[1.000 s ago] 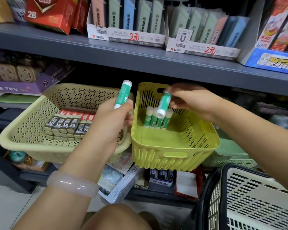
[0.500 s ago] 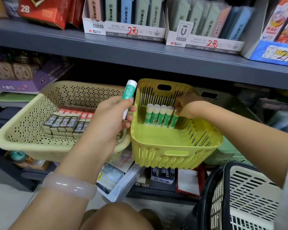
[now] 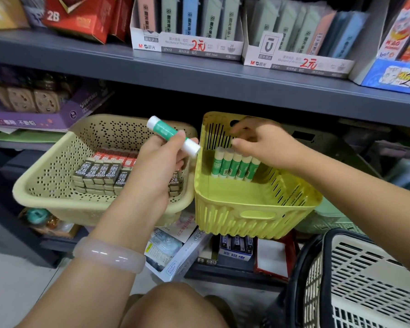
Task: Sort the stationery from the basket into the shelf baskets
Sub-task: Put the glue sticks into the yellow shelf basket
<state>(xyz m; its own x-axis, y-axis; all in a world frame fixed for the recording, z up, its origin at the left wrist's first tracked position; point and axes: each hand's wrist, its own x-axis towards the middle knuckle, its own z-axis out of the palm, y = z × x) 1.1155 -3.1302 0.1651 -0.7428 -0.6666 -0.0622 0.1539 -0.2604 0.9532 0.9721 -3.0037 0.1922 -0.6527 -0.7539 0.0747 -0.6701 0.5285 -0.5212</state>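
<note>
My left hand (image 3: 158, 162) grips a green-and-white glue stick (image 3: 168, 133), tilted with one cap near the yellow basket's left rim. The yellow slotted basket (image 3: 251, 209) on the shelf holds a row of several upright green glue sticks (image 3: 234, 165) against its back wall. My right hand (image 3: 263, 145) hovers over that row with fingers spread, fingertips near the back wall, holding nothing. To the left, a beige perforated basket (image 3: 52, 183) holds stacked 2B erasers (image 3: 100, 176). The white source basket (image 3: 369, 287) with a black handle sits at bottom right.
A grey shelf board (image 3: 199, 76) runs overhead with boxes of pencil leads and red 2B packs. Purple boxes sit at the left. Below the baskets lie boxed goods on a lower shelf. My knee (image 3: 175, 306) is at the bottom centre.
My right hand set its glue stick into the yellow basket's row and let go, then rose above it. My left hand tilted its glue stick from upright to slanting toward the yellow basket.
</note>
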